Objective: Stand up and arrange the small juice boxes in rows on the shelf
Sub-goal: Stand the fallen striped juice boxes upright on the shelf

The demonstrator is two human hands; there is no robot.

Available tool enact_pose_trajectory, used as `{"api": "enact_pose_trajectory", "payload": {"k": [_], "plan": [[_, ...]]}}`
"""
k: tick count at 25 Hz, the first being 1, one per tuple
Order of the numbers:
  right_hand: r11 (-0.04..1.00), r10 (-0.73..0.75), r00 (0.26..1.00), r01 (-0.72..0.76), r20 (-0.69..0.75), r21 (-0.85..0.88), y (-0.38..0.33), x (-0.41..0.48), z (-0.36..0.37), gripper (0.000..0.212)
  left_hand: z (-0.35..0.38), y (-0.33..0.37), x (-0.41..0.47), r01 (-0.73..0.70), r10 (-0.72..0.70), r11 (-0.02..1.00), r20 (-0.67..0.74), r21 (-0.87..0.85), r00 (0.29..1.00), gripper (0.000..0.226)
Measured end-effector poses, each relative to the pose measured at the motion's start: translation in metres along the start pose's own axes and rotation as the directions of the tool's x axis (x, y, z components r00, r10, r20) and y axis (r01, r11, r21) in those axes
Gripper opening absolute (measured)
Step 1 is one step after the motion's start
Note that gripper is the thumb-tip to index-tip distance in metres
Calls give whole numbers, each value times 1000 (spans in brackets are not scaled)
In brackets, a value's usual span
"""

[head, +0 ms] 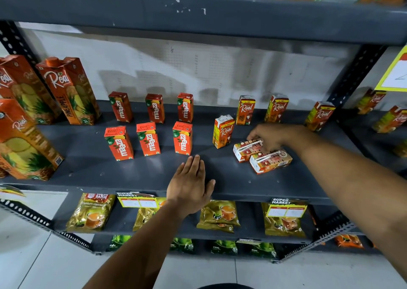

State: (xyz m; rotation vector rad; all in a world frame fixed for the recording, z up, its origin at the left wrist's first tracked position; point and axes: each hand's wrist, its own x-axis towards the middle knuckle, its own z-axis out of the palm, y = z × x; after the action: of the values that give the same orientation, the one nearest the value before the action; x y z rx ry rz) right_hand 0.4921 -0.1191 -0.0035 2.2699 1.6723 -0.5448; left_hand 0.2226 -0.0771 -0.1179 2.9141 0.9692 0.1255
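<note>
On the dark grey shelf [92,167], several small orange Maaza boxes [148,138] stand upright in two rows of three. To their right, several small Real boxes stand upright, one in front [222,131] and three along the back [245,110]. Two small Real boxes lie flat: one [246,151] under the fingers of my right hand [269,137], the other [272,162] just in front of it. My right hand's fingers curl onto the nearer-to-wall lying box. My left hand [190,186] rests flat on the shelf's front edge, fingers together, holding nothing.
Tall Real pineapple cartons [70,90] stand at the shelf's left end. The shelf above [198,13] hangs low overhead. Tea packets [91,213] and yellow price tags [286,208] fill the shelf below. More small Real boxes [389,119] stand on the neighbouring rack to the right.
</note>
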Motion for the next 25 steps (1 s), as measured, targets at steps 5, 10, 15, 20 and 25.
{"api": "enact_pose_trajectory", "payload": {"k": [5,10,15,20,25], "plan": [[991,-26,1000,26,7,-132,-7,-5,-2,65,2,1,0,6,-6,1000,-15,-4,1000,86],[999,4,989,1,-148,39,0,-6,15,58,2,1,-1,9,-9,1000,-23,-12,1000,86],[701,479,756,-25,-446,713,10,-13,41,62,2,1,0,7,-7,1000,-36,-12,999,85],[583,661,596,-26,-456,812,-10,-7,62,76,2,1,-1,3,-4,1000,-43,-29,999,85],[658,592,639,-32,-491,752,-11,-18,45,94,0,2,0,6,-7,1000,-32,-19,999,87]]}}
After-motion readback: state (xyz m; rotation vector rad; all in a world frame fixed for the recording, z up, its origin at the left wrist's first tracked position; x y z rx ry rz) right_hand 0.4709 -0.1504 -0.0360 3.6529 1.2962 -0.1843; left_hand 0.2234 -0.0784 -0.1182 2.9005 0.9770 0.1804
